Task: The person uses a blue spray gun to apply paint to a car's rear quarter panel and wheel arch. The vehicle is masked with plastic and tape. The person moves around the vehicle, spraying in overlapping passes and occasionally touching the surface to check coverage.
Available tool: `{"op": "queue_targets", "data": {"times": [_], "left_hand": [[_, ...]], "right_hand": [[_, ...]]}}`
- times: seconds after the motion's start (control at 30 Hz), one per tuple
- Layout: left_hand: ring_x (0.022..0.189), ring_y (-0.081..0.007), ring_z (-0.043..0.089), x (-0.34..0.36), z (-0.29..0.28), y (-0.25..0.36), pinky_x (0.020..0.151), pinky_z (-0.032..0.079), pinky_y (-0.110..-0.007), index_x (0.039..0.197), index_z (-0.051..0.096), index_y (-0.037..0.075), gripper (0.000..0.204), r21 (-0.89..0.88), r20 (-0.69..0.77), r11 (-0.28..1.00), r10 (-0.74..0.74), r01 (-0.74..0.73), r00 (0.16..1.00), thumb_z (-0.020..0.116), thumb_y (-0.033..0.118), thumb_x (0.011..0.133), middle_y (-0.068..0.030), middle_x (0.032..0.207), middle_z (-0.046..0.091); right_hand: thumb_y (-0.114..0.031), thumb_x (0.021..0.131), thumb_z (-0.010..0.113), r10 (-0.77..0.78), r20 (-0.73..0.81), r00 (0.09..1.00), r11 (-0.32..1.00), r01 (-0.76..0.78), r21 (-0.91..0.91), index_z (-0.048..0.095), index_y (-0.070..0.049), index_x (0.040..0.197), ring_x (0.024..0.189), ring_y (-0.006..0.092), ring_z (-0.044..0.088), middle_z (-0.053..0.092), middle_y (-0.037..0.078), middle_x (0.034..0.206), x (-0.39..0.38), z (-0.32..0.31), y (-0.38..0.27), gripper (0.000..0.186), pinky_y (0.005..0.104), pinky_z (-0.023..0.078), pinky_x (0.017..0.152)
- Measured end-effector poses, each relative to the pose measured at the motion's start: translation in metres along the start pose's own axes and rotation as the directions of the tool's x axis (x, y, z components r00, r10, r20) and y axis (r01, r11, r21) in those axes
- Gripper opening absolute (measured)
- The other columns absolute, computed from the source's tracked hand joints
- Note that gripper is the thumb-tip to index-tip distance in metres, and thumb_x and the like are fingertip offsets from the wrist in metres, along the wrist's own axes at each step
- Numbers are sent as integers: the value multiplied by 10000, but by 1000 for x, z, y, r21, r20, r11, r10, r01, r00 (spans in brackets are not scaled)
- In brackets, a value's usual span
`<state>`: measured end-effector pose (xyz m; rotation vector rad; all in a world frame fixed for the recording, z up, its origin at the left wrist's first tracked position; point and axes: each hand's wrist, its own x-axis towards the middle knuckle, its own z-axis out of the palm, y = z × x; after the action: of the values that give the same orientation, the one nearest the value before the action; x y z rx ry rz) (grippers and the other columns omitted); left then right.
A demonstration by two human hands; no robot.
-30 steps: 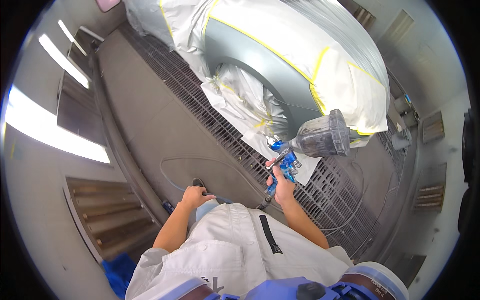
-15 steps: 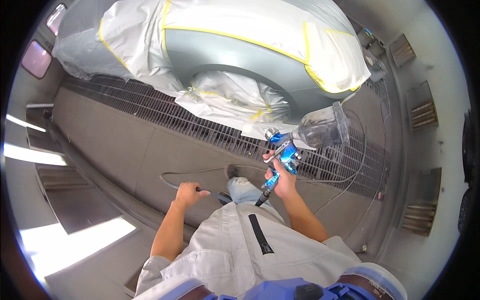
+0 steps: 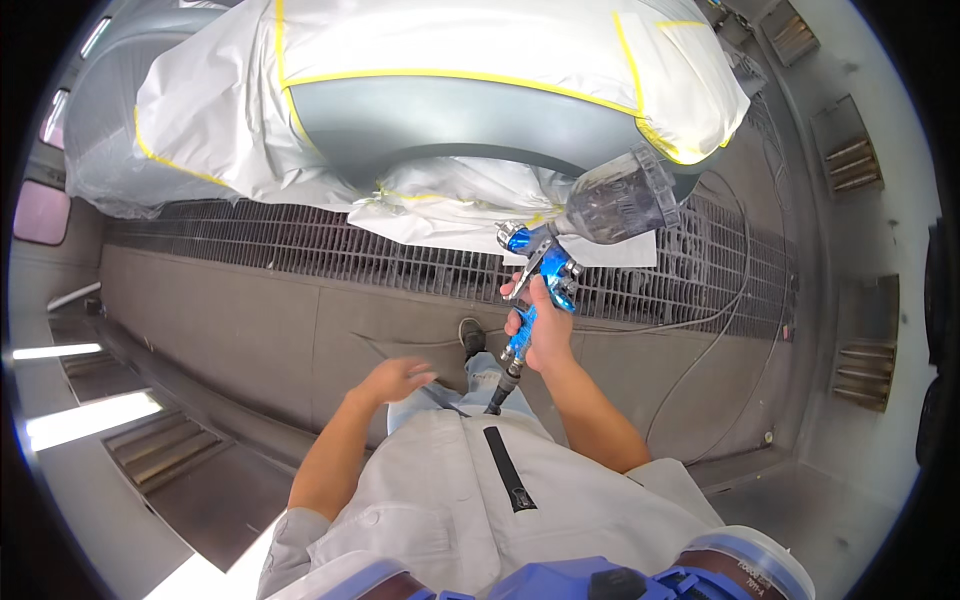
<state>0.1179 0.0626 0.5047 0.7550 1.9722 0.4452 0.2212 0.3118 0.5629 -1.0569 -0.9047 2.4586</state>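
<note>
My right hand is closed round the grip of a blue spray gun, with fingers at its trigger. The gun's clear, grey-stained cup tilts up to the right, and its nozzle points left. A dark air hose runs from the base of the grip down toward my waist. My left hand is slightly blurred, its fingers stretched out in front of my left thigh, close to a smeared stretch of hose. Beyond the gun is a grey car fender, framed by white masking sheet and yellow tape.
Masking sheet covers the wheel under the arch. A metal floor grate runs alongside the car. Thin hose loops over the floor on the right. Vents line the right wall; bright lights are at left.
The spray gun and my right hand have moved up and left in view. My left hand has loosened from the hose, fingers now extended. The view has shifted, with the fender appearing higher.
</note>
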Motion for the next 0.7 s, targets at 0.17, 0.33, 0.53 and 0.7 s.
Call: {"op": "queue_targets", "data": {"times": [0.17, 0.33, 0.53, 0.7], "left_hand": [[936, -124, 565, 41, -12, 77, 868, 442, -286, 1152, 549, 26, 283, -717, 237, 693, 350, -80, 906, 449, 208, 960, -48, 1043, 605], [939, -116, 556, 40, -29, 63, 871, 443, -278, 1022, 563, 7, 248, -744, 478, 665, 464, 63, 746, 435, 212, 966, -44, 1009, 605], [874, -111, 580, 21, -43, 33, 825, 464, -272, 988, 584, -9, 168, -589, 513, 804, 294, 83, 806, 497, 117, 920, -50, 937, 629], [846, -108, 592, 15, -54, 19, 790, 471, -256, 1013, 588, -19, 161, -649, 562, 749, 351, 136, 749, 533, 60, 885, -57, 925, 643]], "right_hand": [[-348, 922, 508, 4, -60, 998, 1000, -4, -10, 538, -47, 1067, 509, 128, 468, 609, 94, 922, 0, 23, 16, 335, 275, 392, 462], [-323, 924, 508, -60, -194, 979, 998, 61, -1, 539, -44, 1071, 500, 127, 462, 612, 94, 911, -13, 47, 43, 317, 277, 393, 457], [-317, 919, 524, -112, -336, 935, 987, 144, 71, 551, -46, 1035, 461, 106, 460, 625, 88, 873, -33, 80, 78, 296, 244, 381, 415], [-340, 908, 533, -135, -385, 913, 983, 173, 65, 545, -30, 1059, 492, 123, 454, 620, 90, 902, -39, 96, 92, 346, 268, 382, 440]]}}
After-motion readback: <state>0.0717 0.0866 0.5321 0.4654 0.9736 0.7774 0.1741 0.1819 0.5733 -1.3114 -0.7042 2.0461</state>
